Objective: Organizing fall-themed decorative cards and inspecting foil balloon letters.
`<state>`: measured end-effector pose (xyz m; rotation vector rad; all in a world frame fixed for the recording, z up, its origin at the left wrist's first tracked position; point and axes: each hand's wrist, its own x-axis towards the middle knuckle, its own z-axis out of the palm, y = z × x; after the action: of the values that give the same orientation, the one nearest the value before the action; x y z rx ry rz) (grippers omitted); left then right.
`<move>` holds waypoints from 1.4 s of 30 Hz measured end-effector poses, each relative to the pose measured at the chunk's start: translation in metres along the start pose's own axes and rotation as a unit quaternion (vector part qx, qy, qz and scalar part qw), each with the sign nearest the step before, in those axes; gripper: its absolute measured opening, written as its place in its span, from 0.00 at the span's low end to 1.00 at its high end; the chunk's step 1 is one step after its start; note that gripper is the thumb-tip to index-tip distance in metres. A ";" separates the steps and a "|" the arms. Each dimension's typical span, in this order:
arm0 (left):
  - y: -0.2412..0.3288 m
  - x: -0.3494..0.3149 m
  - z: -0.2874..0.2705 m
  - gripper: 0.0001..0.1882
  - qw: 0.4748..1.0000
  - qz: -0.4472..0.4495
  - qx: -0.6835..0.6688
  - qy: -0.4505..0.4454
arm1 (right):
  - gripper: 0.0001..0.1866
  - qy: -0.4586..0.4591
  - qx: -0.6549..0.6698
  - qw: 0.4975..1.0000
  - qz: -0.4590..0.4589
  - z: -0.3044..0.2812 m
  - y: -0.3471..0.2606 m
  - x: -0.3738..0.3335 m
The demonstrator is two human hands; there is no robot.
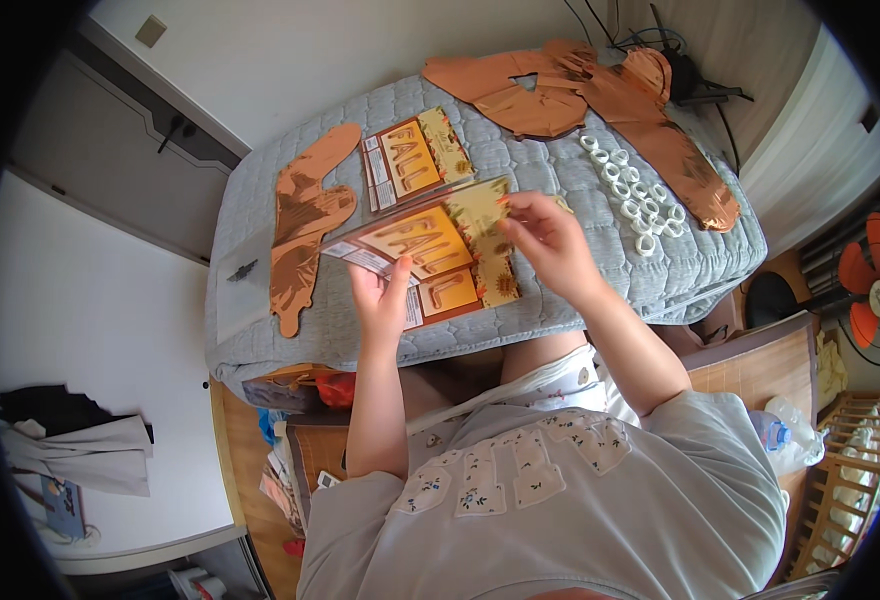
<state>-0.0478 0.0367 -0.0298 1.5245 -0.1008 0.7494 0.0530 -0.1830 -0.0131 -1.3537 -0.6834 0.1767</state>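
A flat, orange-and-cream printed balloon package (425,240) is held tilted above the bed between my two hands. My left hand (380,300) is closed on its lower left edge, thumb on the front. At its upper right corner, my right hand (550,240) pinches the edge with thumb and fingers. Partly hidden below it, a similar package (498,278) shows, and another such package (410,160) lies farther back. To the left lies a flat copper foil balloon (310,225), uninflated. More copper foil balloons (530,100) are spread at the far right.
Several small white rolls (645,210) sit in rows on the grey quilted mattress (580,290). A clear plastic sleeve (245,290) lies at its left edge. An orange-bladed fan (870,280) stands at the right, near a plastic bottle (772,430) and a wooden rack (845,490).
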 end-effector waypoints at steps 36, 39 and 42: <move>-0.022 0.002 -0.006 0.32 0.998 0.056 0.009 -0.007 | 0.18 0.030 -0.108 0.991 -0.079 -0.002 -0.002 0.012; -0.020 0.002 -0.009 0.30 0.999 0.049 0.008 -0.010 | 0.18 0.001 -0.179 0.978 -0.103 -0.008 -0.007 0.016; -0.012 0.003 -0.010 0.27 0.999 0.030 0.019 -0.015 | 0.17 -0.001 -0.143 0.985 -0.094 -0.008 0.000 0.020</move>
<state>-0.0429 0.0485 -0.0395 1.5757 -0.1558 0.7813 0.0737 -0.1798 -0.0066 -1.5513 -0.8575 -0.0757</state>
